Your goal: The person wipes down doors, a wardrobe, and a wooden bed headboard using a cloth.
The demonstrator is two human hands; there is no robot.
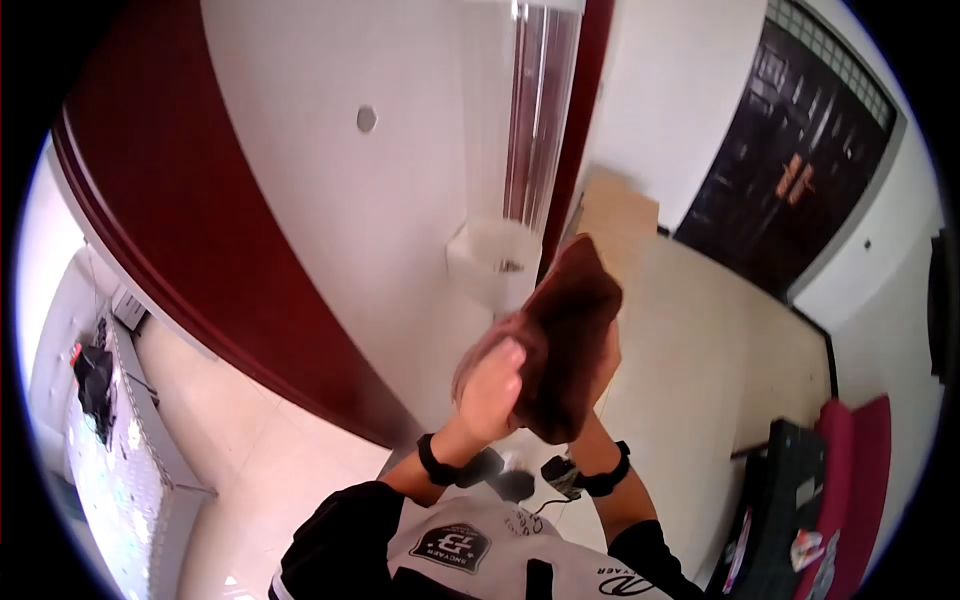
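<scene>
A dark brown cloth (568,350) is held up in front of my body, bunched and folded between my two hands. My left hand (493,388) grips its left side, with the fingers curled over the fabric. On the other side my right hand (606,362) holds the cloth's right edge; most of its fingers are hidden behind the fabric. Each wrist wears a black band. Past the cloth, a pale box-shaped object (490,258) stands by the wall, with a small dark mark on its front.
A dark red door frame (290,290) curves along the left. Beyond it is a bed or bench with a shiny cover (115,480). A cardboard panel (618,215) leans by the wall near dark double doors (785,150). At lower right stands a red seat (862,480) beside a black item (790,480).
</scene>
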